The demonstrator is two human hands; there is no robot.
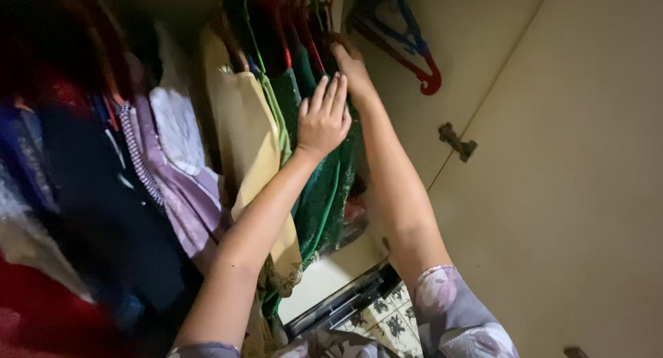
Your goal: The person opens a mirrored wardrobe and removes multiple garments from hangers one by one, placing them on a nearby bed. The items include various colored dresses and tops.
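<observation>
Inside a wardrobe, my left hand (323, 116) lies flat with fingers together against a dark green hanging garment (324, 192), pressing it sideways. My right hand (351, 64) reaches higher, its fingers tucked in among the hanger tops near the rail; what it grips is hidden by the clothes. Beside the green garment hangs a pale yellow garment (245, 123) with an embroidered hem. Red and green hangers (290, 26) crowd the rail above both hands.
More clothes hang to the left: a lilac garment (179, 185), a white one (176, 123), dark blue and red ones. Empty blue and red hangers (407, 40) dangle at the top right. The cream wardrobe door (566, 192) with a metal hinge (457, 142) stands open on the right. Patterned floor tiles (387, 323) show below.
</observation>
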